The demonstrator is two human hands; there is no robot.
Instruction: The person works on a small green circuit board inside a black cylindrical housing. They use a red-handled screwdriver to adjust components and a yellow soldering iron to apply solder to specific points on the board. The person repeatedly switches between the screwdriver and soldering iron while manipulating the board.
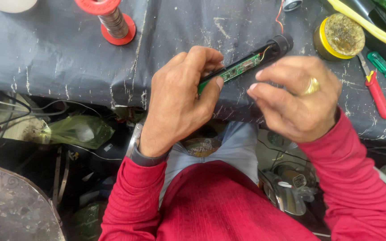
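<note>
My left hand (pixel 182 96) grips a narrow green circuit board (pixel 237 69) near its lower end, thumb pressed on it. The board's far end runs into a black tube (pixel 275 47), where thin wires show at the opening. My right hand (pixel 293 96) hovers just right of the board, fingers curled and slightly blurred, with a gold ring on one finger. Whether its fingertips touch the board or pinch something small I cannot tell. Both arms wear red sleeves, and a watch sits on the left wrist.
The dark, cracked work surface (pixel 59 53) carries a red solder spool (pixel 112 20), a yellow tin of flux (pixel 339 35), a red-handled screwdriver (pixel 377 93) and a green-handled tool (pixel 380 64). Below the table edge lie cables, a green plastic bag (pixel 79 130) and metal parts.
</note>
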